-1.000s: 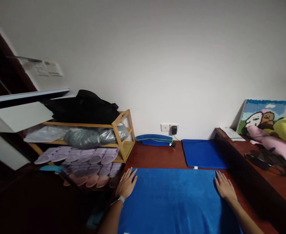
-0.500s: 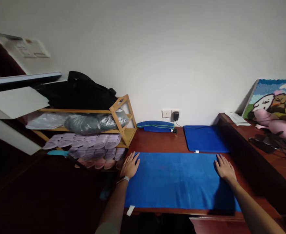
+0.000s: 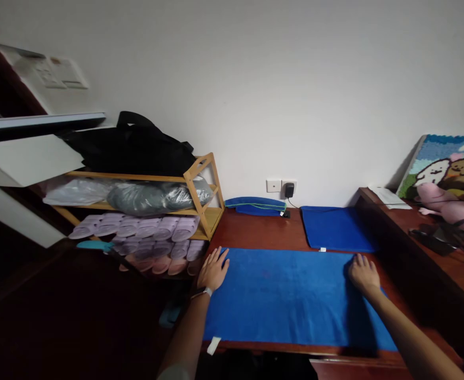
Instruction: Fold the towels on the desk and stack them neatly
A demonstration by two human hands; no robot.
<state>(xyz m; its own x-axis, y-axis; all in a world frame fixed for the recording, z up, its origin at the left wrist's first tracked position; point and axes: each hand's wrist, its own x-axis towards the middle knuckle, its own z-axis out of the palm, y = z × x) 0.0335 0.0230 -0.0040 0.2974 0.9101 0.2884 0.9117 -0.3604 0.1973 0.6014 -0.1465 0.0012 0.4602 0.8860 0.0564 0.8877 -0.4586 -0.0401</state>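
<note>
Blue cloth (image 3: 279, 295) lies spread flat on reddish-brown table (image 3: 255, 231), near edge hanging close to table's front. Left hand (image 3: 212, 272) palm-down at far-left corner, fingers apart; right hand (image 3: 363, 273) at far-right corner, fingers curled, can't tell if gripping.

Slippers (image 3: 148, 228) crowd a wooden rack (image 3: 212, 220) inside what looks like a home. A pink plush toy (image 3: 447, 208) lies near a cartoon picture (image 3: 451, 168).

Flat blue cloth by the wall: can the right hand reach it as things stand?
Probably yes: the flat blue cloth lies just beyond the right hand, with nothing seen standing between them.
</note>
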